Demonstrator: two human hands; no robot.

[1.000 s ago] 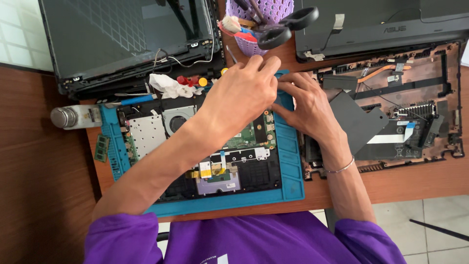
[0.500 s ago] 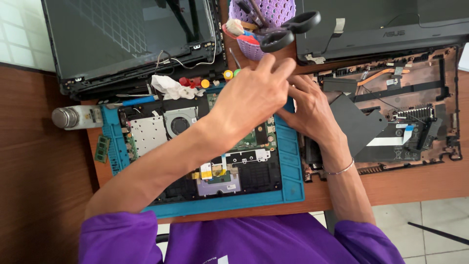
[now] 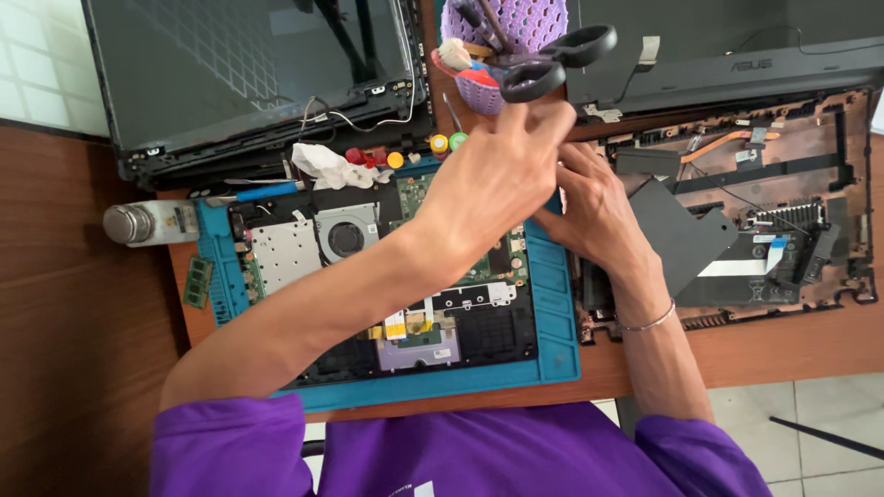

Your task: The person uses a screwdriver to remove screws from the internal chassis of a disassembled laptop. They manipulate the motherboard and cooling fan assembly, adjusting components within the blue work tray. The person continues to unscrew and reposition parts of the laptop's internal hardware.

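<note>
On a brown wooden table (image 3: pixel 83 276), a blue work mat (image 3: pixel 552 304) carries an opened laptop base (image 3: pixel 387 276) with its circuit board, round fan (image 3: pixel 346 239) and silver metal plate showing. The left hand (image 3: pixel 488 179) reaches up across the board toward the far edge of the mat, its fingers bent and bunched together, with the fingertips raised near a purple holder (image 3: pixel 529 32) full of tools. Whether those fingers pinch something small cannot be told, since the back of the hand hides them. The right hand (image 3: pixel 594 207) lies just beside and partly under the left one, at the right edge of the mat, with its fingers curled; what it grips, if anything, is hidden. A thin bracelet (image 3: pixel 649 322) sits on the right wrist.

Black-handled scissors (image 3: pixel 552 60) stick out of the purple holder, just above the left hand's fingertips. Small red, yellow and green caps (image 3: pixel 419 152) lie in a row along the far edge of the mat, next to a crumpled white tissue (image 3: pixel 331 167). A blue-handled screwdriver (image 3: pixel 258 191) lies left of the tissue, and a grey bottle (image 3: pixel 152 223) rests on its side at the mat's left edge, with a green memory stick (image 3: pixel 197 282) below it. A dark laptop screen (image 3: pixel 249 74) lies flat at the upper left. To the right, a second laptop shell (image 3: pixel 755 202) lies open, with a dark flat panel (image 3: pixel 677 235) close to the right hand. Purple sleeves (image 3: pixel 230 451) fill the bottom edge.
</note>
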